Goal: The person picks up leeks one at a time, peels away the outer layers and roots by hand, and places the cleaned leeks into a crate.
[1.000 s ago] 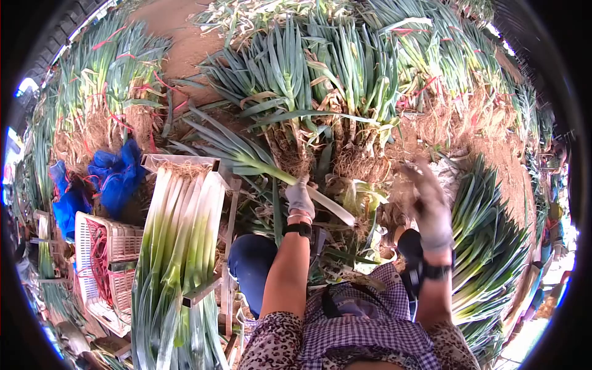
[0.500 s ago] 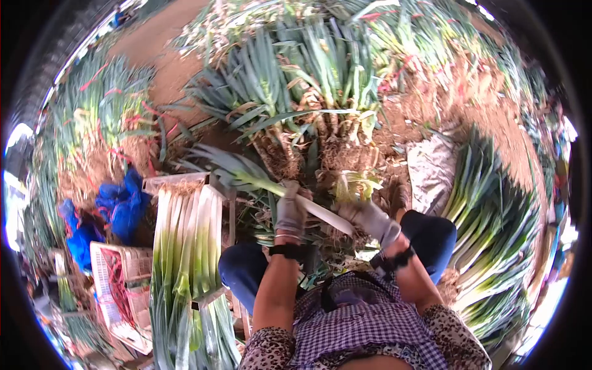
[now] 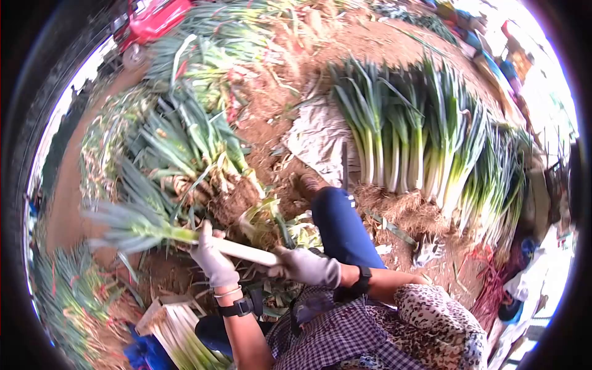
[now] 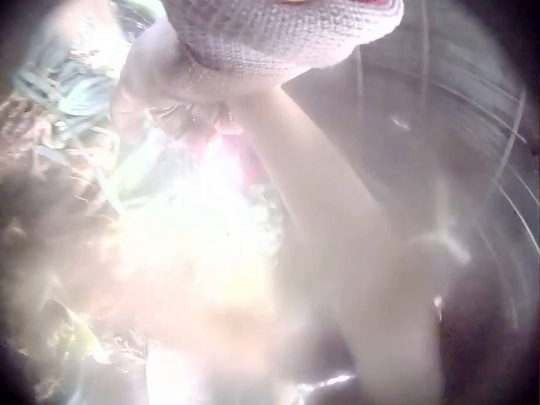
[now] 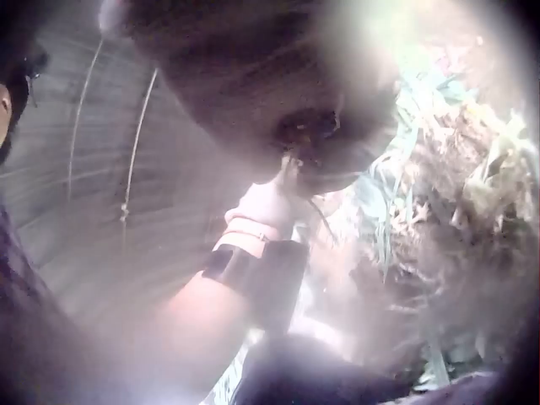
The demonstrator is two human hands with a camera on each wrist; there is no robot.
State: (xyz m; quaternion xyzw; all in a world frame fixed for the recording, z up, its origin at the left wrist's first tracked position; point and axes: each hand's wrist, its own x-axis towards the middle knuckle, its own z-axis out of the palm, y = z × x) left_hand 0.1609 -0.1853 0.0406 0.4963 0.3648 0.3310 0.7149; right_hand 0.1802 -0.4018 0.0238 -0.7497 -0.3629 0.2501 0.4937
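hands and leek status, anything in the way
Left hand grips leek. Right hand grips its white end. No obstruction visible between them.

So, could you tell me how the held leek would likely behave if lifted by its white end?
The leek looks fairly stiff along its white shaft, which runs straight between the left hand and right hand. Its leaves would probably sway, being long and fanned out. It may tip leaf-end down, as most bulk sits there.
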